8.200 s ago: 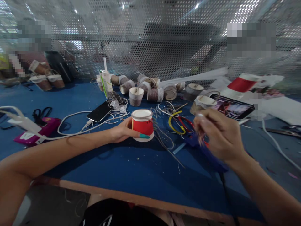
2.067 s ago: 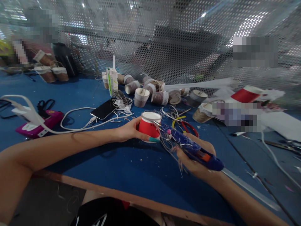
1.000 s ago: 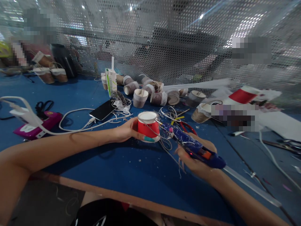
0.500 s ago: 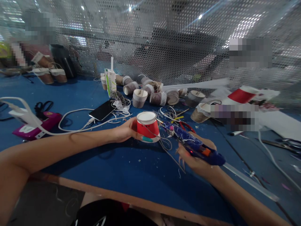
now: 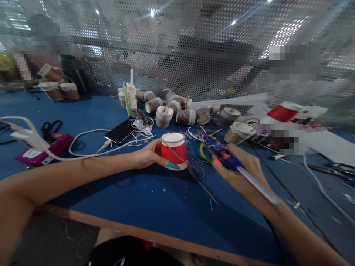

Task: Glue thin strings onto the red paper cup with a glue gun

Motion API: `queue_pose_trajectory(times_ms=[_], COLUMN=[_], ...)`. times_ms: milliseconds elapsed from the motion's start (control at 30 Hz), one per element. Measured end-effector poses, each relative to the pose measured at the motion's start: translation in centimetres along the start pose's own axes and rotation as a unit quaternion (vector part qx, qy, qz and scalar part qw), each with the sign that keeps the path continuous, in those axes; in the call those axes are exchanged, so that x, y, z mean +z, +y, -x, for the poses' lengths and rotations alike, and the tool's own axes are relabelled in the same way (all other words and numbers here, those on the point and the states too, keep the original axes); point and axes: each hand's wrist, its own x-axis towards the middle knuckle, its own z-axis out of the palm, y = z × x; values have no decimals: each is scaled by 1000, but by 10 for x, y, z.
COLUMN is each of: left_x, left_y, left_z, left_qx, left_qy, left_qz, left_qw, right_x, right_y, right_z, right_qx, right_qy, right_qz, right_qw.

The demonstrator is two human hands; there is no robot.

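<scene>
My left hand (image 5: 152, 153) grips a red and white paper cup (image 5: 177, 152) from its left side, thumb across the front. The cup is upright with its white end on top, and a thin grey cord (image 5: 198, 173) runs from its front and trails off to the right. In my right hand (image 5: 240, 166) is a blue hot glue gun (image 5: 222, 151), its red light showing and a clear glue stick (image 5: 257, 184) jutting from the back. The gun's tip points away from me, right of the cup and apart from it. Scraps of string lie behind the cup.
Several string-wrapped cups (image 5: 165, 116) cluster behind, near a perforated metal screen (image 5: 194, 48). A phone (image 5: 120, 130) on a white cable and a purple power strip (image 5: 46, 149) lie left. Scissors (image 5: 332, 170) lie at the right. The table's front edge (image 5: 124, 231) runs near me.
The glue gun has moved from the cup's right side, away to the right, turning its tip farther forward. My left hand and the cup have hardly moved.
</scene>
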Motion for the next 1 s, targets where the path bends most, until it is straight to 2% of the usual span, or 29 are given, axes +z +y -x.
queue_pose_trajectory(times_ms=[100,200,267,333,433,500,567,633,667,733,800,867,1000], left_x=[1,0,0,0,1,2,3,3,3,2,2,2,3], left_y=[0,0,0,-1,-1,-1,-1,-2,-2,-3,-3,-3,-1], left_z=[0,0,0,0,-1,-1,-1,-1,-1,-1,-1,-1,-1], left_qx=[4,-5,-9,-11,-14,-18,-20,-18,-15,-11,-10,-9,-5], left_qy=[7,4,11,26,41,43,43,46,48,49,48,44,32], left_qz=[22,27,20,16,15,17,15,8,4,-4,-8,-8,-1], left_qw=[1000,1000,1000,999,999,999,999,999,999,999,999,999,999], right_x=[-14,-20,-19,-18,-20,-23,-24,-19,-15,-5,4,11,20], right_y=[24,56,74,80,61,32,1,-23,-30,-35,-32,-28,-25], right_z=[-3,5,12,18,18,14,13,16,20,29,37,40,37], right_qx=[32,76,58,36,6,-13,9,4,-40,-102,-144,-149,-104], right_qy=[-5,-14,-52,-61,-5,23,93,162,162,83,-21,-98,-200], right_qz=[126,201,223,241,275,274,259,143,51,-143,-277,-345,-400], right_qw=[992,976,972,968,962,961,961,976,985,981,950,921,888])
